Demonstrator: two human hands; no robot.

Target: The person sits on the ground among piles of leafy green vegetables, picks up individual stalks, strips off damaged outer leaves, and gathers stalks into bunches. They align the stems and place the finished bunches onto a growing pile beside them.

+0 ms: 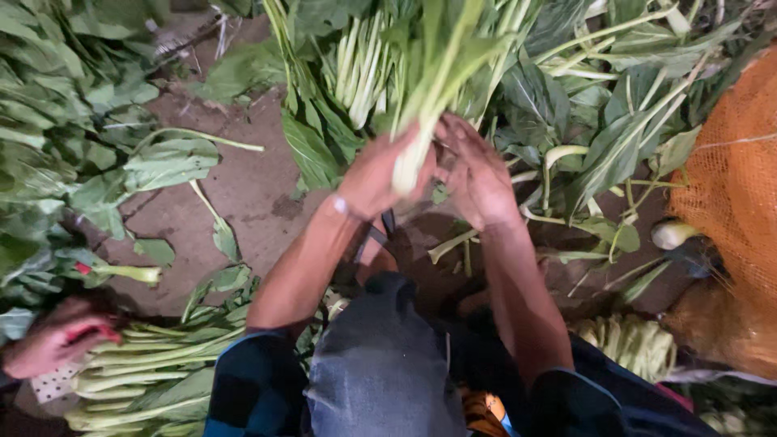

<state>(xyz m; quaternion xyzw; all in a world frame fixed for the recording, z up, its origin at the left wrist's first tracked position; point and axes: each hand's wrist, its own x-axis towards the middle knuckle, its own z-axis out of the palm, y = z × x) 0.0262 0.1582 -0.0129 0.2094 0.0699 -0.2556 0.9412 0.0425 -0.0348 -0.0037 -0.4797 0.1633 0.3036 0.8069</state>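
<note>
Gripping a leafy green stalk (421,121) at its pale base, left hand (376,174) wraps closed; right hand (477,174) pinches beside it. Light, floppy leaves, crisp stem: hold low.

bare ground (251,190) open leftward; leafy greens (566,105) and orange net sack (732,186) crowding right

Loose green leaves (154,166) lie scattered over the brown dirt ground (251,190). A heap of leafy greens (615,97) fills the upper right, and more leaves (48,73) crowd the left edge. At lower left a stack of pale-stemmed greens (154,368) lies flat, with another person's hand (53,340) just beside it. An orange mesh sack (732,194) stands at the right edge, a pale cut stem (672,233) near its base.
</note>
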